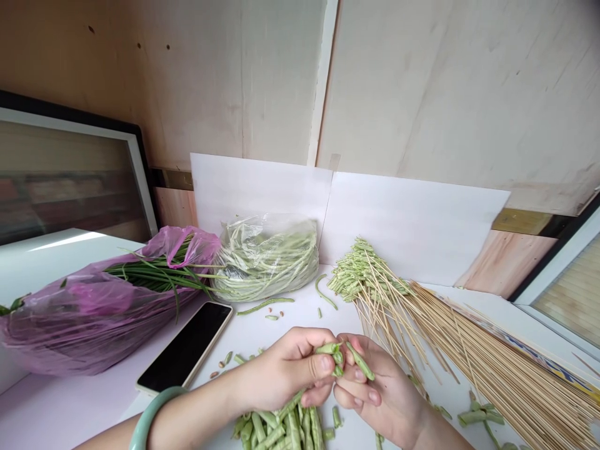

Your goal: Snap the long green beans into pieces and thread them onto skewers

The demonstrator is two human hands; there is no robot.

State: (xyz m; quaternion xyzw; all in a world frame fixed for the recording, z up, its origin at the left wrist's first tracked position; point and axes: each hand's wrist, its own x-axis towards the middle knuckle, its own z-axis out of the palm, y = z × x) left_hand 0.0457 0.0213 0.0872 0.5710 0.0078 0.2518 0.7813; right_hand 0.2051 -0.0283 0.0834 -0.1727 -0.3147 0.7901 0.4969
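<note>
In the head view my left hand (293,362) is closed, pinching short green bean pieces (328,349) between thumb and fingers. Close against it, my right hand (387,390) is closed on another green bean piece (360,361), which slants down to the right. The fingertips of both hands nearly meet. Below them lies a pile of broken bean pieces (267,431), partly covered by my left hand and forearm. Bamboo skewers topped with bundled bean pieces (360,269) lie behind my right hand.
A phone (187,347) lies left of my hands. Behind it are a purple bag (94,325) with green stalks and a clear bag of long beans (267,262). Many bare bamboo skewers (497,356) stretch along the right. White boards (412,225) stand at the back.
</note>
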